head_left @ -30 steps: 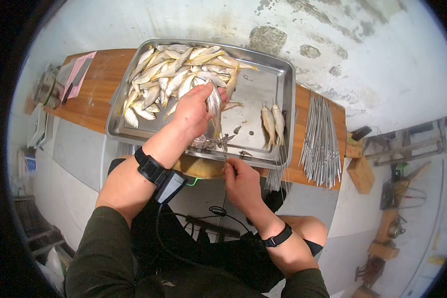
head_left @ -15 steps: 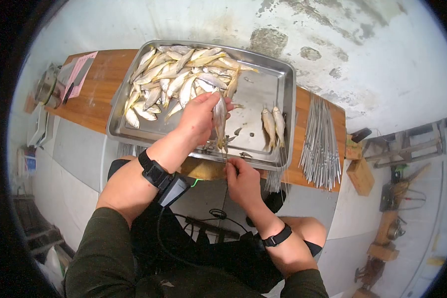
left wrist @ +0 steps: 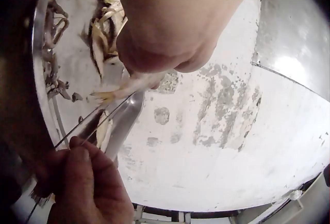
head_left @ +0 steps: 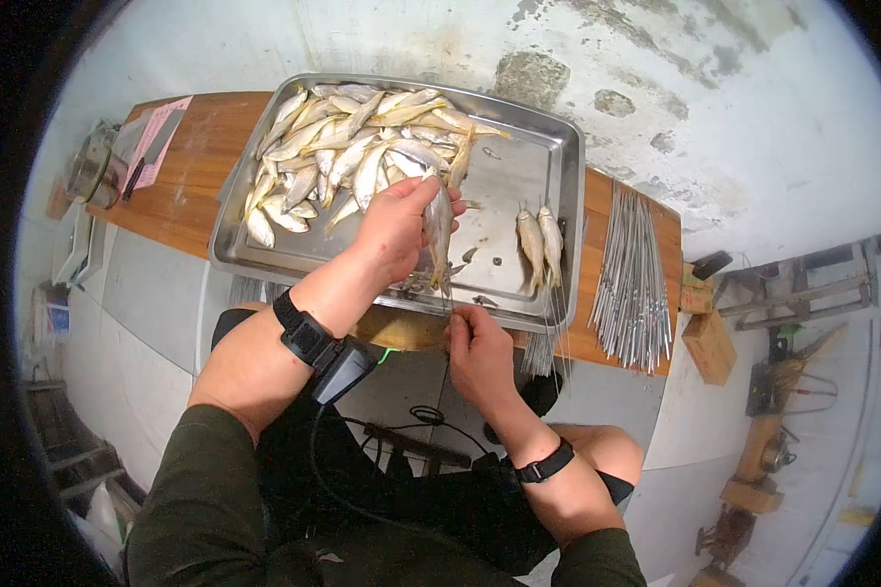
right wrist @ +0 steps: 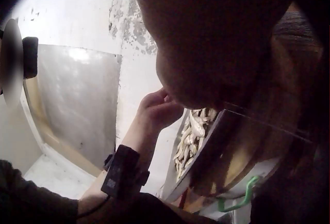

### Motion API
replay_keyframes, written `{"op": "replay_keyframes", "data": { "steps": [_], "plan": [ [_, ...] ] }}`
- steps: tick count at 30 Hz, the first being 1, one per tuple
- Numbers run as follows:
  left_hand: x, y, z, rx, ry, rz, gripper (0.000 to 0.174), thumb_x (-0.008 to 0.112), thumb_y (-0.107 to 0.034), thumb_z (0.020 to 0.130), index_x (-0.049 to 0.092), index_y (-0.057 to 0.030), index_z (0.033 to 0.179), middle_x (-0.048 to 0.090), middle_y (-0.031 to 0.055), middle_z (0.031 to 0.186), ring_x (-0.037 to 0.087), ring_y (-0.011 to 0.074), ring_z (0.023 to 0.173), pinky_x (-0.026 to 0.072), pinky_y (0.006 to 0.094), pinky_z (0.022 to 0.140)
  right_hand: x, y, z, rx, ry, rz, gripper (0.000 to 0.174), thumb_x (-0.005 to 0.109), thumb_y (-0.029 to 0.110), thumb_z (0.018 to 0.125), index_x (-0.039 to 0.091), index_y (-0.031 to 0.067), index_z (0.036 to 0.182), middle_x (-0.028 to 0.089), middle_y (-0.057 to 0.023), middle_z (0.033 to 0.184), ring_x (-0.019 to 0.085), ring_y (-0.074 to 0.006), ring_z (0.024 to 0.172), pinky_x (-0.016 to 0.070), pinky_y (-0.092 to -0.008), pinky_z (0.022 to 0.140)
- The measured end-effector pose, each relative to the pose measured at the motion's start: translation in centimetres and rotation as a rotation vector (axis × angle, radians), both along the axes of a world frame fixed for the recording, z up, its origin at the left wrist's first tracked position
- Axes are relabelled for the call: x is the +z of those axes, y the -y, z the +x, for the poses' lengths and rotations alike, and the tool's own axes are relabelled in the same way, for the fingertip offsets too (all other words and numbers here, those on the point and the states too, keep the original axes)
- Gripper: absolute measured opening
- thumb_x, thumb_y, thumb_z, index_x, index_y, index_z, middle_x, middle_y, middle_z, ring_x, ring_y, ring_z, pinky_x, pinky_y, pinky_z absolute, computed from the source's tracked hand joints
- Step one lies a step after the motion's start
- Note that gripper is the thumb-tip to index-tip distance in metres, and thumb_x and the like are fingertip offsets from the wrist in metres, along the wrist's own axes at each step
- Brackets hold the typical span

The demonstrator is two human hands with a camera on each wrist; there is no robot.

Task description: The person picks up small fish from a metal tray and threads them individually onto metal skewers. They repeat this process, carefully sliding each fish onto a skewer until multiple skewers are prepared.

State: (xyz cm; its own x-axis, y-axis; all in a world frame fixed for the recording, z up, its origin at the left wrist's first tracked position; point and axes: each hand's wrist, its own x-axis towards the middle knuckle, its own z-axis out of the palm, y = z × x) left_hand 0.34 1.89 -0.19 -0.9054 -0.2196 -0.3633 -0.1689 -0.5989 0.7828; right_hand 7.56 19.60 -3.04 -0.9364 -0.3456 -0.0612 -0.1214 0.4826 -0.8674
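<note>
My left hand (head_left: 392, 227) grips a small silvery fish (head_left: 439, 227) over the tray, its yellowish tail pointing down towards me. Just below the tail, my right hand (head_left: 482, 360) pinches two thin metal skewers (left wrist: 108, 119) between thumb and fingers. In the left wrist view the skewers run up to the fish's tail (left wrist: 105, 96); whether their tips are inside the fish, I cannot tell. A large metal tray (head_left: 519, 110) lies beneath, with a heap of similar fish (head_left: 347, 137) at its left. Two skewered fish (head_left: 540, 245) lie side by side at its right.
A bundle of metal skewers (head_left: 631, 284) lies on the wooden table (head_left: 215, 127) right of the tray. On the left are a knife (head_left: 157, 149) on pink paper and a metal pot (head_left: 93, 174). Dark scraps (head_left: 470, 255) lie near the tray's front. A stained wall rises behind.
My left hand has shifted slightly right and down with the fish, which hangs straighter, its tail closer to my right hand. The right hand has barely moved.
</note>
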Motion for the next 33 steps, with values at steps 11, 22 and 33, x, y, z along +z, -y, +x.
{"op": "replay_keyframes", "data": {
  "steps": [11, 22, 33],
  "plan": [
    [0.3, 0.0, -0.1, 0.027, 0.043, -0.004, 0.028, 0.049, -0.026, 0.097, 0.059, 0.0000, 0.102, 0.065, 0.0098, 0.096, 0.063, 0.0201, 0.090, 0.0522, 0.0334, 0.078, -0.7, 0.1, -0.1, -0.015, -0.087, -0.007, 0.019, 0.057, 0.017, 0.090, 0.060, -0.0006, 0.096, 0.064, -0.0096, 0.072, 0.061, -0.0176, 0.064, 0.0489, -0.0304, 0.063],
    [0.3, 0.0, 0.0, 0.019, 0.024, -0.004, 0.027, 0.050, -0.026, 0.096, 0.059, -0.0003, 0.101, 0.064, 0.0093, 0.097, 0.064, 0.0199, 0.089, 0.0529, 0.0335, 0.076, -0.8, 0.0, 0.1, -0.001, 0.082, -0.039, 0.020, 0.059, 0.019, 0.087, 0.060, 0.0003, 0.091, 0.062, -0.0197, 0.081, 0.061, -0.0352, 0.075, 0.0478, -0.0404, 0.069],
    [0.0, 0.0, -0.1, 0.004, 0.030, -0.005, 0.028, 0.050, -0.028, 0.097, 0.060, -0.0020, 0.099, 0.065, 0.0074, 0.093, 0.064, 0.0173, 0.089, 0.0524, 0.0317, 0.077, -1.9, -0.1, -0.2, -0.002, 0.193, -0.092, 0.023, 0.055, 0.021, 0.090, 0.061, -0.0004, 0.095, 0.063, -0.0194, 0.080, 0.062, -0.0315, 0.072, 0.0479, -0.0370, 0.068]
  ]
}}
